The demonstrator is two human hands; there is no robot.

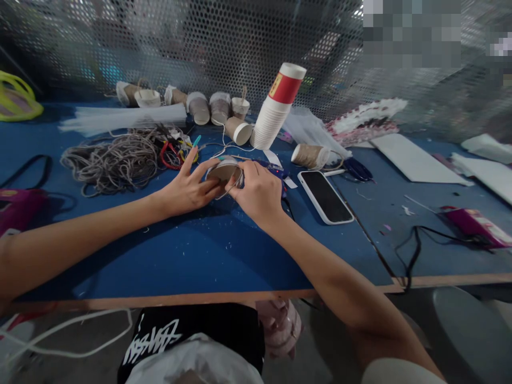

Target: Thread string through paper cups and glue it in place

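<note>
Between both hands, just above the blue table, is a paper cup (224, 172) with grey cord around its rim. My left hand (191, 184) grips its left side, index finger raised. My right hand (258, 189) pinches the rim and the cord at the right. White cord runs from behind the hands toward the wrapped cups at the back. To the left lies a tangled heap of grey cord (116, 160), with red-handled scissors (171, 154) beside it. A dark blue tool (276, 170), only partly visible, lies behind my right hand.
A tall stack of paper cups (276, 109) stands behind my hands. Several cord-wrapped cups (199, 108) line the back near a perforated metal screen (180, 48). A phone (326, 197) lies to the right, white sticks (128, 118) at back left, and a purple box (478, 226) far right.
</note>
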